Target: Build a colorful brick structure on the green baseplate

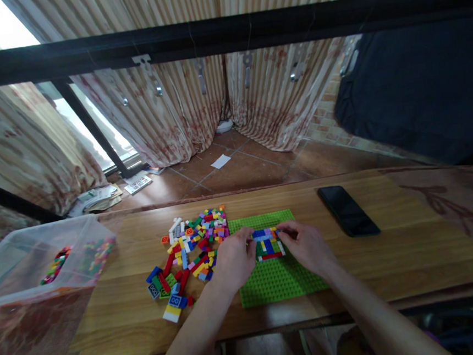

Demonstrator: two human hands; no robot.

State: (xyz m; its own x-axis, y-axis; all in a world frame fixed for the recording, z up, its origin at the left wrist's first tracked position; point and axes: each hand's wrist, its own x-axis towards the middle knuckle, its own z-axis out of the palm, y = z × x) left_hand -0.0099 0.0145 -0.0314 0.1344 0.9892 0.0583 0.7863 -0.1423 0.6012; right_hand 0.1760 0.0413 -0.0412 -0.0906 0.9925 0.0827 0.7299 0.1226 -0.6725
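Observation:
A green studded baseplate (266, 288) lies on the wooden table, carrying a small multicoloured toy brick build (269, 246) near its middle. My left hand (236, 257) is closed at the build's left end, with thumb and fingertips on the back row of blue, purple and orange bricks. At the right end of that same row, my right hand (306, 246) pinches with its fingertips. A red brick strip (272, 256) runs along the build's front edge. Left of the baseplate, partly behind my left hand, spreads a pile of loose toy bricks (202, 238).
Larger bricks (175, 300) lie in a cluster at the table's front left. A clear plastic bin (14, 246) with some bricks inside stands at the far left. To the right rests a black phone (348, 212). Behind the table, a dark metal bar (207, 36) crosses before striped curtains.

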